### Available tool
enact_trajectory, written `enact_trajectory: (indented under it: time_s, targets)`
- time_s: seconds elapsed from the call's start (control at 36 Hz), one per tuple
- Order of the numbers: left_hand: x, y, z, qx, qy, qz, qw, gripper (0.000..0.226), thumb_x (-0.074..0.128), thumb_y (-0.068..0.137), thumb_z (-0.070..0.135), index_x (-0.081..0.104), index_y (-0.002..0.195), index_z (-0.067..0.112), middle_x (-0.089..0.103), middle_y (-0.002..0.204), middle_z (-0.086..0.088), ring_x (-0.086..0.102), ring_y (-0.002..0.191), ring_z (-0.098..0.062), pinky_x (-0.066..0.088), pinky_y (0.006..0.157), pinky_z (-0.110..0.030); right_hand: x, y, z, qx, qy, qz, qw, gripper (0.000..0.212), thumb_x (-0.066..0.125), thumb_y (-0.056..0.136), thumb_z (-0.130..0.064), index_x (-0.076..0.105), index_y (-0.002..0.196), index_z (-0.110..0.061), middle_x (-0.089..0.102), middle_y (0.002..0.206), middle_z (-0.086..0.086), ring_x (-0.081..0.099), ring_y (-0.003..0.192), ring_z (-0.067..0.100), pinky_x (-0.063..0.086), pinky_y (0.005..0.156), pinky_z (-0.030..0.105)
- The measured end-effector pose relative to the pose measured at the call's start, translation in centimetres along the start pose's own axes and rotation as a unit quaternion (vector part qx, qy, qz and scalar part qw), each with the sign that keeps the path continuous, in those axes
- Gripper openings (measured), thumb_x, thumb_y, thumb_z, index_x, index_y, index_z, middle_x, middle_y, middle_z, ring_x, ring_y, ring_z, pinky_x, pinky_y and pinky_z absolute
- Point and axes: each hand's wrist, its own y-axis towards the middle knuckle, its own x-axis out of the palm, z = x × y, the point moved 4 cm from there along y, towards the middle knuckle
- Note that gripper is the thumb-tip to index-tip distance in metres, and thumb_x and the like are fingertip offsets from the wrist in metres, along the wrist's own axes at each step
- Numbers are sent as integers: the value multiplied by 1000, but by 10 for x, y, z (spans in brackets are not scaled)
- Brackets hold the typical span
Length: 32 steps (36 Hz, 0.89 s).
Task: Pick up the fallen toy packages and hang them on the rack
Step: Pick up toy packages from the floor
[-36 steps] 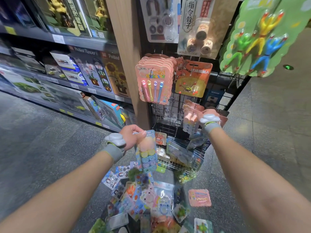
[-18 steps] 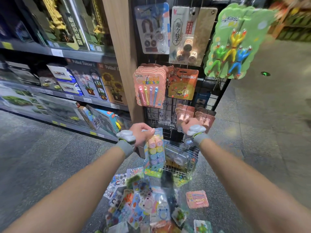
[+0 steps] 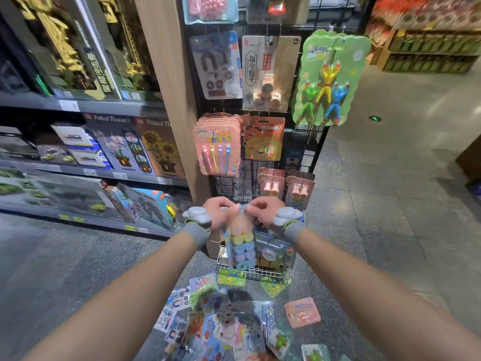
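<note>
A blister toy package (image 3: 242,246) with coloured round pieces hangs upright between my hands, low in front of the black wire rack (image 3: 316,149). My left hand (image 3: 220,212) pinches its top left corner and my right hand (image 3: 264,211) pinches the top right. Both hands sit just below two pink packages (image 3: 285,188) hung on the rack. Several fallen toy packages (image 3: 223,321) lie in a heap on the floor under my forearms, with a pink one (image 3: 303,312) apart at the right.
Hung packages fill the rack: pink wands (image 3: 217,147), an orange card (image 3: 264,139), green climbing figures (image 3: 329,79). A wire basket (image 3: 256,273) of toys stands at the rack's foot. A wooden post (image 3: 166,74) and shelves of boxed sets (image 3: 104,142) are left. Grey floor stretches right.
My right hand has left the pink packages on the rack and come to the top of the package. Both hands now hold it, raised slightly toward the rack.
</note>
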Motion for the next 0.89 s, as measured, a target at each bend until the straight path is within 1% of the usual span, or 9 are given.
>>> enact_trajectory:
  time_s: [0.08,0.19,0.31,0.53,0.67,0.75,0.81,0.86,0.89]
  targets:
    - [3,1,2,-3,-4,-23,1000,24,72,86,38,66,72,20,67,71,1,57,63,-13,44,55,-24,0,-1,3,-8,8,-1,1000,20,71,84,-41,71,87,-22,67,78,-10,61,72,12,48,64,27]
    - [11,4,3,-13,-8,-40,999,25,72,87,38,65,72,19,66,68,4,56,60,-10,42,52,-21,-4,1,7,7,2,8,1000,23,71,85,-39,68,79,-17,72,77,2,66,72,21,58,73,42]
    - [15,10,3,-19,-4,-51,999,24,74,85,39,67,74,18,69,74,-2,60,67,-16,49,60,-28,-8,2,9,10,-19,4,1000,23,70,86,-37,66,75,-17,72,78,4,69,80,29,58,76,47]
    - [20,22,9,-9,51,-46,998,26,73,87,35,66,68,17,67,68,0,59,62,-15,53,61,-30,-19,13,20,10,-46,18,999,23,66,90,-34,69,81,-13,71,84,4,67,83,26,57,78,41]
    - [14,28,-2,-23,68,-28,997,37,66,89,42,60,60,19,72,68,-8,69,66,-29,59,73,-43,-31,26,32,23,-96,10,995,21,62,92,-36,69,86,-17,70,89,0,65,84,22,55,77,35]
    - [14,36,-13,-52,70,-30,996,42,60,88,49,59,59,19,69,62,-8,62,55,-27,57,75,-51,-42,39,44,36,-119,18,992,17,61,93,-37,68,86,-23,70,93,-3,64,89,21,53,77,31]
    - [14,33,-13,-56,90,-30,994,43,58,93,45,59,61,16,63,57,-4,55,48,-21,56,65,-43,-50,45,51,46,-141,34,988,21,59,94,-37,71,94,-20,69,101,-1,63,95,22,50,79,30]
    - [14,31,-10,-49,126,-27,990,45,56,96,43,59,59,18,58,51,4,50,42,-15,47,54,-27,-57,52,56,64,-171,39,982,30,55,96,-37,70,102,-12,68,106,4,62,100,25,48,81,31]
    - [13,30,-8,-48,145,-24,988,46,55,96,43,58,58,19,54,48,7,47,41,-12,42,53,-24,-60,57,59,74,-178,41,980,32,53,97,-36,70,104,-10,68,107,7,62,100,26,49,84,32]
